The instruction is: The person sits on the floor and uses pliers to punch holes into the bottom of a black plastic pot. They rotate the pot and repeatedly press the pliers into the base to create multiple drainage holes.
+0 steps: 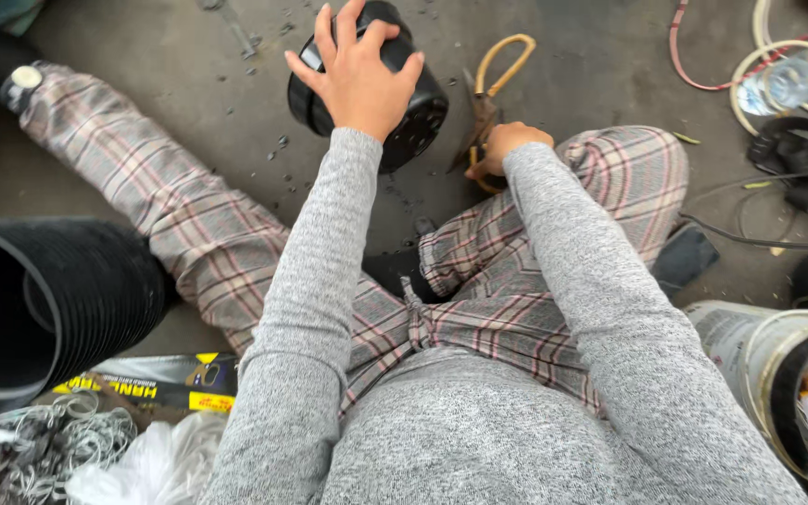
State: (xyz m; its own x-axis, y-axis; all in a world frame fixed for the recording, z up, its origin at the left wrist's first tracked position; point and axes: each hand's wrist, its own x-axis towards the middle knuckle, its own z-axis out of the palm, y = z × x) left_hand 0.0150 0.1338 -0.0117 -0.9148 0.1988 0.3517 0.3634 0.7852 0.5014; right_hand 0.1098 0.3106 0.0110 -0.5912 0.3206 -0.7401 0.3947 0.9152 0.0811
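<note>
I sit on a concrete floor in plaid trousers and a grey top. My left hand grips the base of a black plastic plant pot that lies tipped on its side on the floor, its perforated bottom facing me. My right hand is closed around the lower yellow handle of a pair of scissors, just to the right of the pot. The scissors' blades point toward the pot; their tips are hidden behind it.
A stack of black pots lies at my left, with a flat package, wire coils and a plastic bag below it. At right are a bucket, a dark phone, cables, hose loops and a plastic bottle.
</note>
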